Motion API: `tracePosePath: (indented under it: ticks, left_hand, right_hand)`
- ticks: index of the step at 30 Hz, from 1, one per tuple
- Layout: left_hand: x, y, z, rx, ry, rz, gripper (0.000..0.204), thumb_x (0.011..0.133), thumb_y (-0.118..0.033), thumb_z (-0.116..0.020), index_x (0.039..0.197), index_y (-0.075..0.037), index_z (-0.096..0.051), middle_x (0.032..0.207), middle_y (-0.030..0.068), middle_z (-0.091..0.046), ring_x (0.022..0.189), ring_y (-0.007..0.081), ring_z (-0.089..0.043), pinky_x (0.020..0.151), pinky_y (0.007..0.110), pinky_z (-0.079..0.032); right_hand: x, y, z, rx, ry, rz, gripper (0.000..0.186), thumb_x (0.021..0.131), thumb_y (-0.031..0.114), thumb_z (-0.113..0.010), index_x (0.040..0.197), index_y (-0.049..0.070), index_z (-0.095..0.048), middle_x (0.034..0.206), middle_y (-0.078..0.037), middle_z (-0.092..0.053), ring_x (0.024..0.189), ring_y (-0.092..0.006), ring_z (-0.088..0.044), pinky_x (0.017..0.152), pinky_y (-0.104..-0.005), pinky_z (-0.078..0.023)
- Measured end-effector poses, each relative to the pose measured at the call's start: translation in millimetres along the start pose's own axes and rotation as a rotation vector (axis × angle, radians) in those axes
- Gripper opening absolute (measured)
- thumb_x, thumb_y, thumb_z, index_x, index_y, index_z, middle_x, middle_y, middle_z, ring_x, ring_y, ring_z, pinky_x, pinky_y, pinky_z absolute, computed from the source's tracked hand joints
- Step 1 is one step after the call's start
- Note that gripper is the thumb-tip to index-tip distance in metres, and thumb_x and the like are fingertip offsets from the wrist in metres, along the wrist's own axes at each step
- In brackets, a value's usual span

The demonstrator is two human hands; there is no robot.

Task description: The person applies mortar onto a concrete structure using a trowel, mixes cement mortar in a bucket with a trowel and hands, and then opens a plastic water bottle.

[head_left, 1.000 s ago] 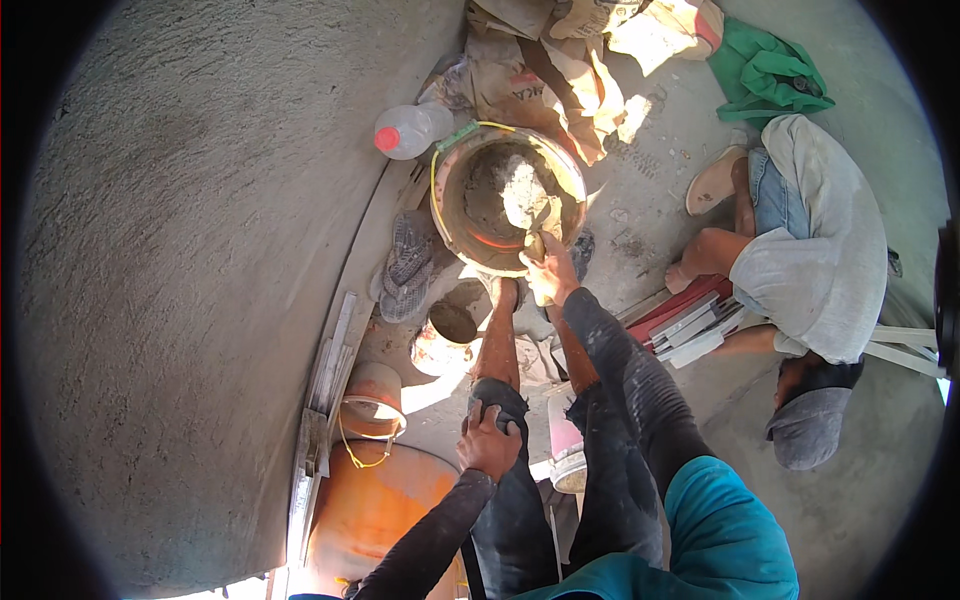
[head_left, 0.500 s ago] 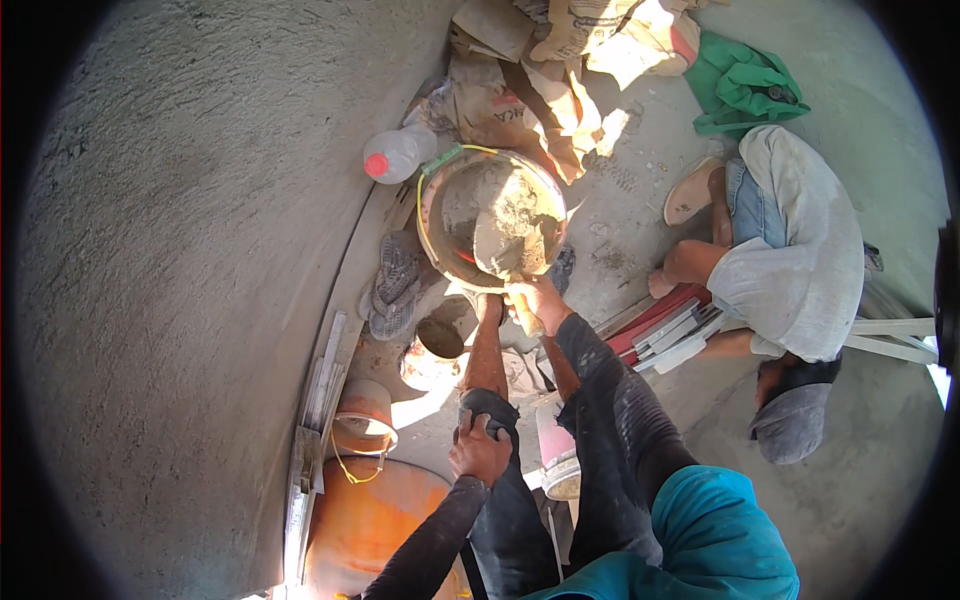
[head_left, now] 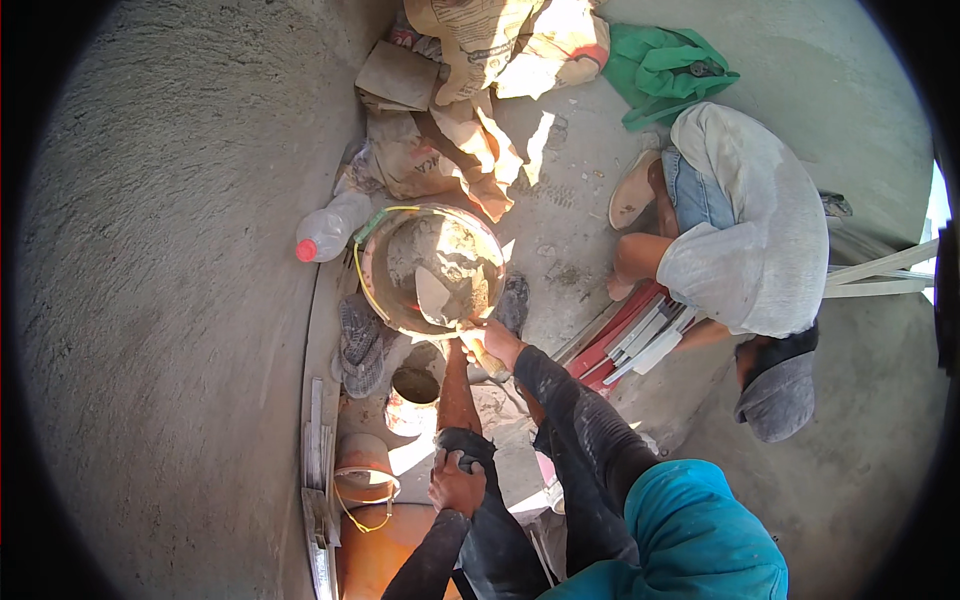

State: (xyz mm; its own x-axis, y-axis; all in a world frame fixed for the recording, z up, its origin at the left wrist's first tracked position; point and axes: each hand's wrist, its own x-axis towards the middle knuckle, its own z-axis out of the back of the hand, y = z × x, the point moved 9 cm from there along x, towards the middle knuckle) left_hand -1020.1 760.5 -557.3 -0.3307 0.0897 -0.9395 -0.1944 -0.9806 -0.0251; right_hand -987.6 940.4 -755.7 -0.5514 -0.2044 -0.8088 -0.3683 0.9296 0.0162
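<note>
My right hand (head_left: 490,342) is wrapped round the wooden handle of a trowel (head_left: 432,297), whose blade lies over wet grey mortar (head_left: 432,243). The mortar sits inside a round bucket (head_left: 372,290) with a yellow wire handle and a green grip, standing on the floor in front of my feet. The hand is at the bucket's near rim. My left hand (head_left: 457,487) rests on my left knee, fingers spread over the dark trouser cloth and holding nothing.
Another person (head_left: 750,220) crouches at the right beside red and white bars (head_left: 640,335). A clear bottle (head_left: 335,225) with a red cap, torn paper sacks (head_left: 410,155), a green cloth (head_left: 665,70), a small can (head_left: 413,390) and another bucket (head_left: 365,458) stand around. A rough wall (head_left: 200,250) rises left.
The view has shifted, so the bucket and the crouching person appear further left. The trowel blade has drawn nearer the bucket's near rim, and more of its bare face shows. My left hand stays on my knee.
</note>
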Motion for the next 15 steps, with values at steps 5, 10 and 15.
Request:
tracePosePath:
  ticks: [5, 10, 15]
  left_hand:
    - [1, 8, 12, 0.022, -0.024, 0.026, 0.045, 0.076, -0.032, -0.064, 0.116, -0.012, -0.064, 0.138, 0.0114, -0.048, 0.121, 0.0354, -0.050, 0.100, 0.048, -0.042]
    - [4, 2, 14, 0.003, -0.011, 0.034, 0.043, 0.076, -0.032, -0.064, 0.114, -0.012, -0.064, 0.137, 0.0128, -0.049, 0.121, 0.0364, -0.050, 0.097, 0.049, -0.043]
    - [4, 3, 13, -0.006, -0.026, 0.038, 0.042, 0.076, -0.031, -0.063, 0.113, -0.011, -0.064, 0.135, 0.0151, -0.050, 0.120, 0.0378, -0.050, 0.098, 0.049, -0.044]
  right_hand:
    - [-31, 11, -25, -0.061, -0.092, -0.029, 0.026, 0.092, 0.015, -0.057, 0.114, 0.000, -0.055, 0.085, -0.008, -0.059, 0.064, -0.0156, -0.057, 0.051, -0.0299, -0.049]
    - [-101, 112, -68, -0.554, -0.002, 0.202, 0.043, 0.095, 0.021, -0.055, 0.131, 0.000, -0.045, 0.083, -0.005, -0.054, 0.060, -0.0145, -0.057, 0.056, -0.0300, -0.048]
    - [-85, 221, -60, -1.711, -0.594, 0.788, 0.054, 0.091, 0.025, -0.058, 0.136, 0.001, -0.040, 0.100, -0.020, -0.061, 0.079, -0.0325, -0.066, 0.072, -0.0474, -0.052]
